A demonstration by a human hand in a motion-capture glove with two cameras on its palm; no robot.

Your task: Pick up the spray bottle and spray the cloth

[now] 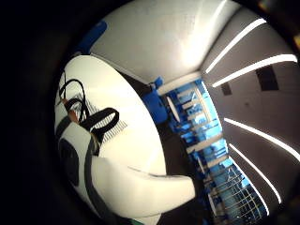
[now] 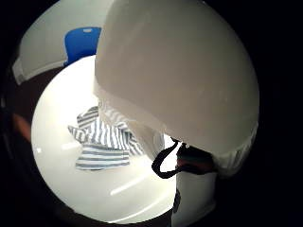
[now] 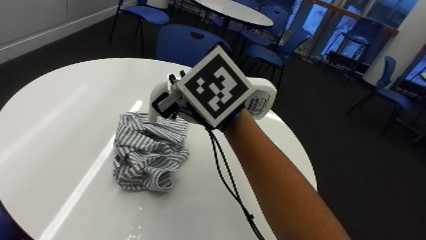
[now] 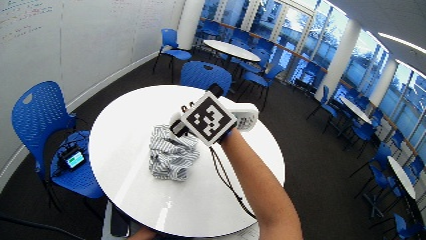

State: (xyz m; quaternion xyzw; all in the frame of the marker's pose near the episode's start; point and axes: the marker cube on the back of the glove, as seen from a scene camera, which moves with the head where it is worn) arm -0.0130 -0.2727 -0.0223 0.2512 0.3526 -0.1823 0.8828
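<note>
you're working in even indoor light: daylight enters through the tall windows (image 4: 279,30) on the far side, and ceiling light strips (image 1: 253,70) burn as overexposed white bars in the little finger side palm view. the round white table (image 3: 53,130) shows a long pale streak of glare, and in the thumb side palm view it is nearly blown out. the striped cloth (image 3: 148,152) casts only a soft shadow. the spray bottle (image 2: 180,71) sits so close to the thumb side camera that it is out of focus. both palm views darken and bend toward their rims.
</note>
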